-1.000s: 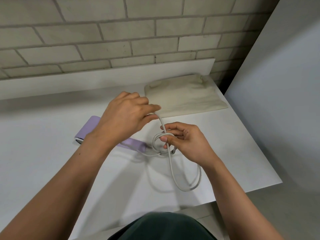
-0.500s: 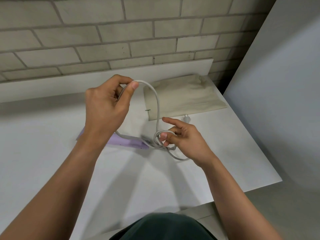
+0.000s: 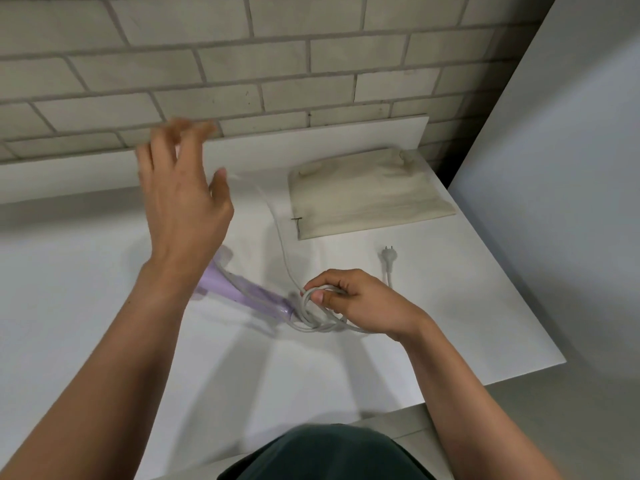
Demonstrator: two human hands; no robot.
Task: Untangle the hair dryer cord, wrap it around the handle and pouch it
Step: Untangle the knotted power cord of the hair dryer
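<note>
The lilac plastic hair dryer (image 3: 244,293) lies on its side on the white counter (image 3: 104,306), and the left wrist crosses in front of its far end. At the near end of its handle the pale grey cord (image 3: 322,327) bunches into a small tangle of loops. The right hand (image 3: 360,303) rests there, its grip closed on the loops, with thumb and curled fingers pinching them just above the counter. One thin strand rises from the tangle and runs up and back toward the left hand (image 3: 183,202), which is raised over the counter and motion-blurred. Its grip is apart, fingers spread and thumb well clear of them. The strand fades into blur near the thumb tip, so contact there cannot be told. The white two-pin plug (image 3: 387,258) lies on the counter just beyond the right hand. The flat beige cloth pouch (image 3: 367,195) lies further back, near the grey brick wall (image 3: 311,64).
</note>
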